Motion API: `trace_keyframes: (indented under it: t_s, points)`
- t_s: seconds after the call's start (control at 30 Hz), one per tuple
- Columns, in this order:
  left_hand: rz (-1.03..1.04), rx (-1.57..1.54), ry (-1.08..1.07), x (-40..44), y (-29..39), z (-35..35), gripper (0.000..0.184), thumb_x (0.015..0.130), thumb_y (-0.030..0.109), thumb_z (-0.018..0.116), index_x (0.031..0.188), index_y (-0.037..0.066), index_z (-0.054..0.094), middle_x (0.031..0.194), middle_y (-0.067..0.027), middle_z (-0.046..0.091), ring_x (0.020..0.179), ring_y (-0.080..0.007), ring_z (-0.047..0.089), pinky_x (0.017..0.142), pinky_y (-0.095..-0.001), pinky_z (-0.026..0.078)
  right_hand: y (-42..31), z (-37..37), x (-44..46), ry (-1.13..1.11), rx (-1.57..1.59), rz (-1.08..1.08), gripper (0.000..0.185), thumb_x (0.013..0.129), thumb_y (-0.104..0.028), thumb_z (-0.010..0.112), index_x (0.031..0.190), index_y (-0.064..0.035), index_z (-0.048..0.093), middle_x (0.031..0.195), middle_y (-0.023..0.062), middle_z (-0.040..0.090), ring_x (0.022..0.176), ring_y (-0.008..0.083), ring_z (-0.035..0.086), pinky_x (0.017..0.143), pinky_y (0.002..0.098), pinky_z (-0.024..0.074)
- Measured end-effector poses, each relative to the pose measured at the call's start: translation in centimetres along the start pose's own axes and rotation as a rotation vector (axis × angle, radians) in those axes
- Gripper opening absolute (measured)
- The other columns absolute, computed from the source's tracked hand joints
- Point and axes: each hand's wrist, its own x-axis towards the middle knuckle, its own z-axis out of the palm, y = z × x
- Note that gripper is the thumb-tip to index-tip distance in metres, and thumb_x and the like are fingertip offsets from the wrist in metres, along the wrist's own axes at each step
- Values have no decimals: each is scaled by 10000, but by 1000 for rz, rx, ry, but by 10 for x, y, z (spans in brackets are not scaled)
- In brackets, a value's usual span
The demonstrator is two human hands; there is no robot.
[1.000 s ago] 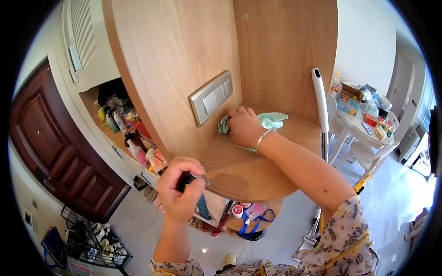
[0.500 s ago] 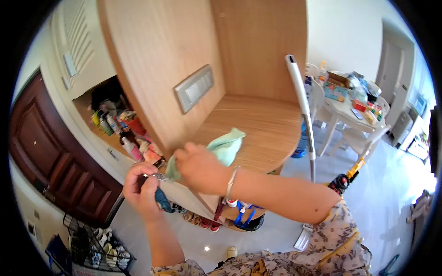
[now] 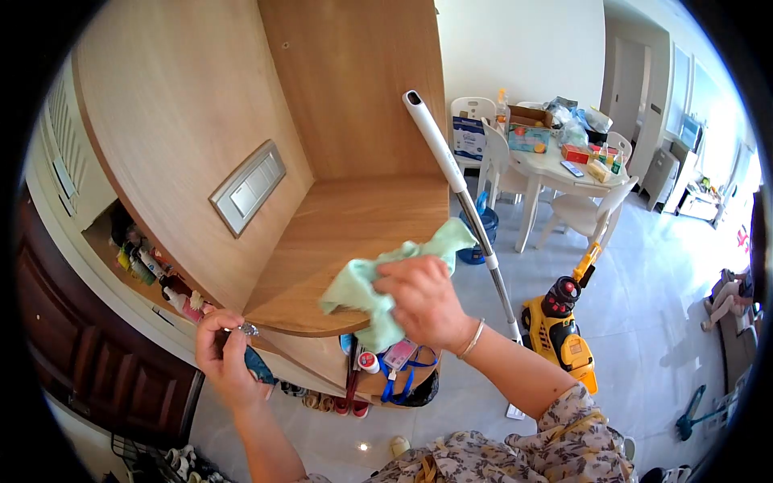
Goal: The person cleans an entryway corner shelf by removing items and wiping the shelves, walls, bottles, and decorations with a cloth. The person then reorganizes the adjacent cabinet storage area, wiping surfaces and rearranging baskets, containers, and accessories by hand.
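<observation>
The head view is showing a wooden shelf (image 3: 346,221), and everything here is lying relative to it. At its front edge, the right hand (image 3: 425,299) is bending its fingers together over a pale green cloth (image 3: 362,288), bunching it. The cloth is covering part of the shelf's rounded front edge, with one end drooping below that edge and another sticking out to the right, near a white and metal pole (image 3: 439,153). A bracelet (image 3: 473,338) is circling the right wrist.

At the shelf's front left corner, the left hand (image 3: 221,354) is pinching a small shiny piece (image 3: 248,328) between thumb and fingers; what it is, the view is not making clear. The pole is leaning just beside the shelf's right side.

Above the shelf, a switch panel (image 3: 248,187) is sitting on the left wooden wall. Below the shelf, a lidded jar (image 3: 368,361) and a badge with a blue lanyard (image 3: 398,354) are resting on a lower board (image 3: 377,385). Right of the shelf, a yellow and black machine (image 3: 560,330) is standing on the floor, and farther back a white table (image 3: 555,167) is holding boxes and bags.
</observation>
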Motion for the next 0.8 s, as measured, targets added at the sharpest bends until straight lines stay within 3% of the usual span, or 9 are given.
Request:
trace_keyframes:
  t_s: [0.13,0.23,0.37,0.47,0.57,0.6,0.67,0.77,0.8]
  points:
    - [-37,-29,6,11,-19,14,94,839,4,549,930,30,556,956,-72,559,702,-75,479,569,-195,375,46,8,-5,279,96,289,296,882,-64,537,1170,-57,601,1266,159,530,1181,346,469,1021,447,348]
    - [-47,-71,46,18,-29,23,105,823,-23,539,911,28,567,933,-76,556,723,-95,499,590,-207,389,77,17,0,366,272,479,325,948,-86,483,1256,-14,558,1388,185,426,1276,357,398,1089,395,309]
    - [-59,-84,75,16,-40,26,82,850,0,536,920,36,557,951,-71,560,702,-82,484,583,-192,381,90,27,0,534,448,635,386,983,-110,423,1346,11,481,1443,204,353,1337,358,351,1124,381,277]
    - [-40,-106,88,14,-42,27,81,847,5,540,920,38,558,955,-74,560,722,-89,491,602,-195,390,61,23,-3,500,335,700,386,976,-97,434,1336,35,471,1448,213,349,1339,372,348,1121,378,284]
    - [-30,-142,115,14,-41,27,93,831,2,544,916,36,558,948,-79,563,727,-95,497,603,-203,398,8,13,-21,230,5,351,386,882,-13,502,1263,40,527,1325,224,495,1269,397,437,1084,482,324]
    - [-39,-156,114,14,-41,27,105,816,-8,541,912,33,559,939,-84,566,718,-97,497,593,-208,400,-17,2,-16,122,52,280,384,828,3,530,1210,23,568,1274,210,542,1220,397,481,1054,533,338]
    - [-44,-164,148,14,-41,29,96,812,-1,551,903,27,556,935,-88,566,717,-99,498,614,-214,415,-39,-14,1,-13,78,224,364,804,-18,572,1165,28,588,1284,202,536,1196,374,497,1045,510,360]
    - [-28,-120,122,12,-43,24,96,804,9,569,897,25,556,934,-91,564,724,-100,497,621,-215,418,-32,-8,33,-371,189,-5,427,836,-75,616,1242,33,541,1339,195,488,1215,346,489,1033,425,405]
    - [-10,-97,101,12,-45,21,93,803,16,572,894,20,554,934,-96,566,745,-109,503,648,-227,424,-22,3,44,-373,192,-13,427,836,-75,616,1242,33,541,1339,195,488,1215,346,489,1033,425,405]
